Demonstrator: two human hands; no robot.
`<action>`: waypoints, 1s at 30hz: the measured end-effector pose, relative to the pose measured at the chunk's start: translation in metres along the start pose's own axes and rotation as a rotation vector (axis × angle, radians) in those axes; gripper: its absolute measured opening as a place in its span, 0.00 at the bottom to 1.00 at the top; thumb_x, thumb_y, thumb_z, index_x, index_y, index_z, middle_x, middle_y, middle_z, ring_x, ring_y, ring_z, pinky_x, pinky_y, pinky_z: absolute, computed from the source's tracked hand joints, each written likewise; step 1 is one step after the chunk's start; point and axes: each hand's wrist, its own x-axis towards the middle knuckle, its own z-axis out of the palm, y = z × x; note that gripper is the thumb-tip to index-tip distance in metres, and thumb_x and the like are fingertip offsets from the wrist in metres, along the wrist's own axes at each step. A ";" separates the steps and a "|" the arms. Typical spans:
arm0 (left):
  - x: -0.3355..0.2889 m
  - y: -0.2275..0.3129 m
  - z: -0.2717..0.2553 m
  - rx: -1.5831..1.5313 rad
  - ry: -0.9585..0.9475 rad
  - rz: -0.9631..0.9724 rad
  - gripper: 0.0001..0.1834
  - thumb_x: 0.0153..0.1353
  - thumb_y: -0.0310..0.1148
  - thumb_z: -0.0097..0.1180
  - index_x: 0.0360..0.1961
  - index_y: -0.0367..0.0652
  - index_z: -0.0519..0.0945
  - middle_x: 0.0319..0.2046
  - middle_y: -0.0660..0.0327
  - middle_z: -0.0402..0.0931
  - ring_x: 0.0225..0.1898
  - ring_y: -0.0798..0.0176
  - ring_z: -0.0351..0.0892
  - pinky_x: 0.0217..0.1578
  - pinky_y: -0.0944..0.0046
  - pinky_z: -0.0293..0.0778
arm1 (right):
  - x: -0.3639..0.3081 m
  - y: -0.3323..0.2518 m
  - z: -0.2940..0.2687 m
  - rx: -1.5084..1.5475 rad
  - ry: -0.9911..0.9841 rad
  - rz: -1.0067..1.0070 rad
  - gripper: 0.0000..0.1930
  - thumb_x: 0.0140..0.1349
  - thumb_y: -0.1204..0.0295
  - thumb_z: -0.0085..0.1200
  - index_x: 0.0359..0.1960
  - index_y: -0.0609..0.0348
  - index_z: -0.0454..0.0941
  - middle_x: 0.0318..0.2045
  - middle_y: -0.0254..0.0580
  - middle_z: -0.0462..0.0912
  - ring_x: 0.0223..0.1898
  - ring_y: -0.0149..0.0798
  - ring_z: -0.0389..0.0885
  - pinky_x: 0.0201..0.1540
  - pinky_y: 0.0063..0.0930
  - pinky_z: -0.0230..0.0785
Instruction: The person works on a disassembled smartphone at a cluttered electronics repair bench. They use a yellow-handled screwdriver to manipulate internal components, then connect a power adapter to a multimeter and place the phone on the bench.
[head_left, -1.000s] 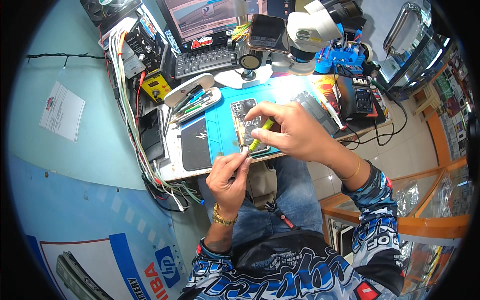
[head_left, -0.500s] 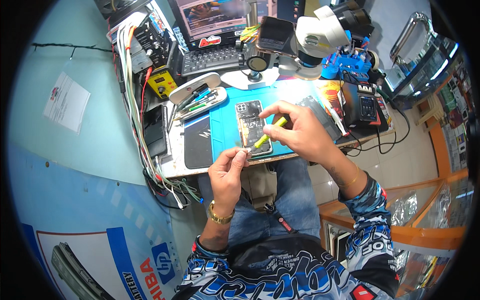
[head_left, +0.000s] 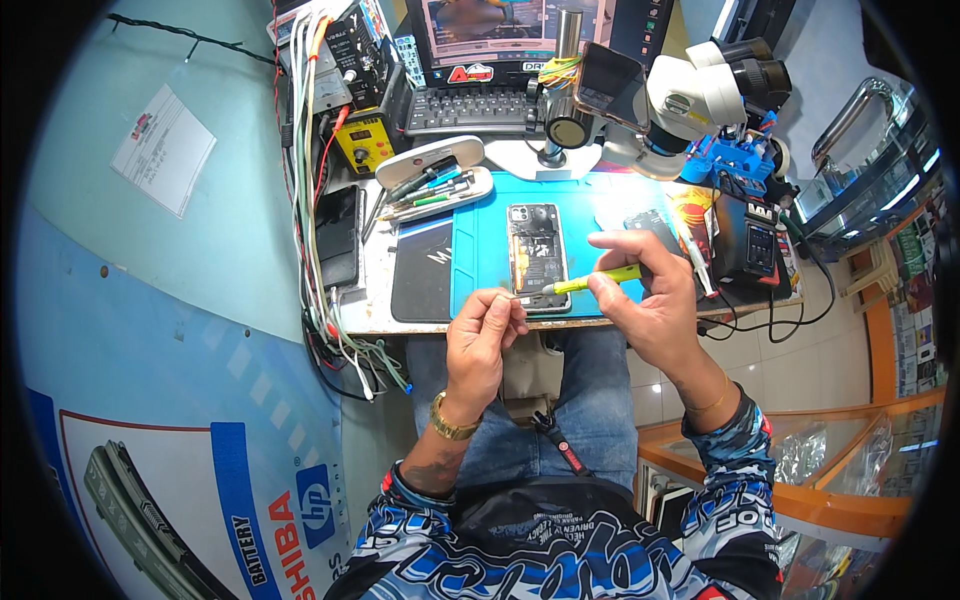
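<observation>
My right hand (head_left: 655,305) grips a slim yellow-green hand tool (head_left: 600,281) with a grey collar and a thin tip. The tool lies nearly level, its tip pointing left at my left hand (head_left: 482,342). That hand is closed in a pinch at the table's front edge, right by the tip; whatever is between its fingers is too small to make out. Just beyond both hands an opened smartphone (head_left: 538,250) rests on a blue work mat (head_left: 482,215), its back cover off, with the dark battery and inner parts showing.
A tool case (head_left: 432,185) with pens and drivers lies left of the mat, near a dark phone (head_left: 338,235). Behind stand a laptop (head_left: 470,110) and a microscope (head_left: 690,100). Cables (head_left: 300,200) hang at left; a black box device (head_left: 745,240) stands at right.
The whole view has shifted, so the table sits further right in the picture. The yellow-green tool has swung from a steep slant to nearly level, its tip still at my left fingers.
</observation>
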 end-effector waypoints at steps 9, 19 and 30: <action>-0.003 0.002 -0.001 0.241 0.034 0.134 0.07 0.76 0.31 0.53 0.43 0.39 0.80 0.32 0.65 0.80 0.30 0.76 0.72 0.30 0.74 0.67 | 0.002 0.001 -0.002 -0.023 -0.075 0.010 0.17 0.60 0.80 0.61 0.52 0.62 0.80 0.28 0.40 0.83 0.32 0.31 0.83 0.40 0.28 0.77; -0.003 0.003 -0.004 0.648 0.059 0.304 0.08 0.74 0.28 0.55 0.45 0.35 0.82 0.36 0.60 0.82 0.35 0.70 0.78 0.36 0.69 0.74 | 0.003 0.008 -0.003 0.020 -0.073 0.082 0.17 0.60 0.79 0.61 0.53 0.62 0.80 0.29 0.40 0.83 0.31 0.30 0.82 0.39 0.28 0.77; -0.002 -0.014 0.005 1.274 0.042 0.582 0.14 0.59 0.28 0.68 0.46 0.39 0.84 0.46 0.58 0.82 0.44 0.51 0.79 0.46 0.54 0.73 | 0.006 0.023 0.004 -0.402 -0.256 -0.120 0.18 0.59 0.75 0.62 0.53 0.59 0.78 0.36 0.52 0.85 0.33 0.53 0.84 0.38 0.45 0.75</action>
